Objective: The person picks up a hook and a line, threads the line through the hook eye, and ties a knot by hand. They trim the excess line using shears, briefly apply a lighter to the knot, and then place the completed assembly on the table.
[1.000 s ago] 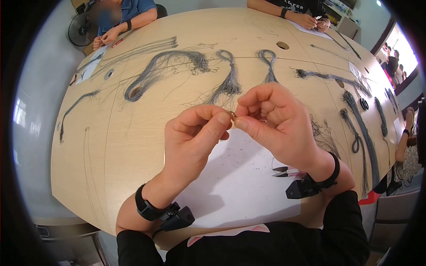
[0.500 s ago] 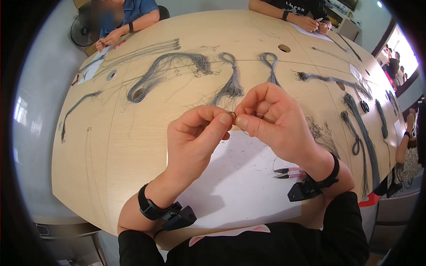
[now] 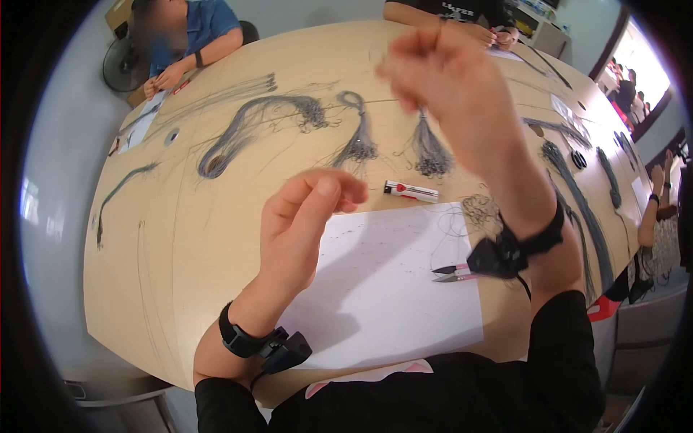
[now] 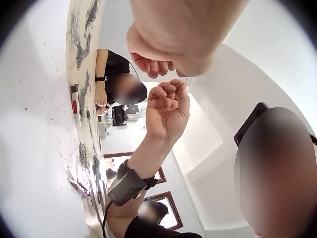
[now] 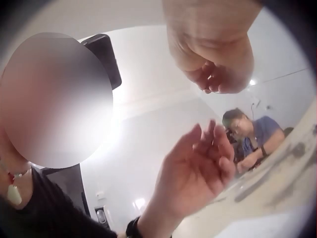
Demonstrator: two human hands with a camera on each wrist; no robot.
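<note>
My left hand (image 3: 292,227) is held above the white paper (image 3: 397,289), its fingers loosely bent with nothing visible between them; in the right wrist view the left hand (image 5: 195,173) shows its fingers apart. My right hand (image 3: 458,94), blurred, is raised higher and farther forward, away from the left. Its thumb and forefinger are together on what looks like a very thin strand, faint in the head view; in the left wrist view the right hand (image 4: 168,111) has its fingertips bunched. Pink-handled snips (image 3: 455,273) lie on the paper by the right wrist.
A white and red lighter (image 3: 411,191) lies beyond the paper. Bundles of grey strands, such as one looped bundle (image 3: 357,137) and a long one (image 3: 581,202), lie across the table (image 3: 216,267). Two people sit at the far side.
My hands have moved apart; the right has risen and gone forward, the left has dropped slightly. The dark loop between the fingertips is no longer visible there. The lighter has come into view.
</note>
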